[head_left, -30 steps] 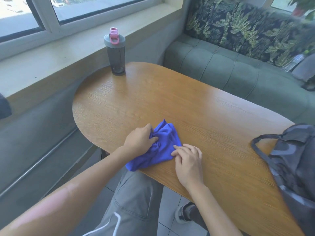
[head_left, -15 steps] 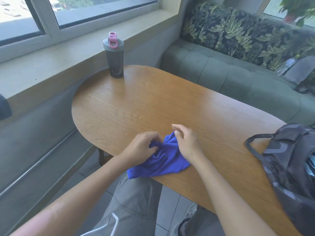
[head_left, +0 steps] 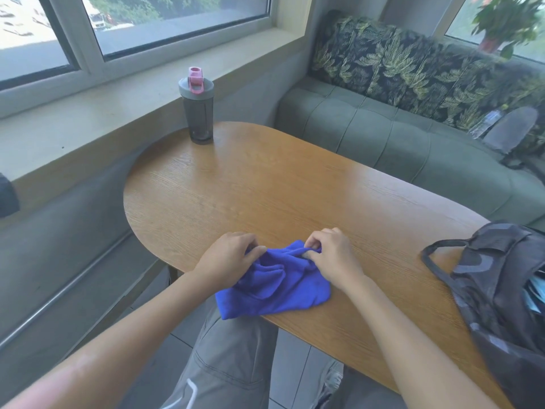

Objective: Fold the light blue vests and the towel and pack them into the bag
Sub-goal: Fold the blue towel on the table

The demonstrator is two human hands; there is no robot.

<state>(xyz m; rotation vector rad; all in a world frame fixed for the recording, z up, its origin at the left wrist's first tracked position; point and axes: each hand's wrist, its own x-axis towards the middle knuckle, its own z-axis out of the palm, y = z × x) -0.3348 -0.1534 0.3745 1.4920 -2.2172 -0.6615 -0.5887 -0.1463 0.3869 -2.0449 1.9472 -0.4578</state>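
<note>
Both forearms extended over table (head_left: 265, 187); towel (head_left: 274, 284) far edge pinched by left hand (head_left: 227, 261) and right hand (head_left: 333, 255), fingers curled.

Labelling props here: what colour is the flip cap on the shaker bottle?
Pink, on a grey lid; the bottle shows clearly in the head view.

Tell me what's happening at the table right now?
A person is working on the blue towel at the near edge of the wooden table. The left hand and right hand each pinch its far edge, and the cloth is bunched, not neatly folded. The dark bag lies open on the table to the right, something light blue showing inside. A bottle stands at the far end.
</note>
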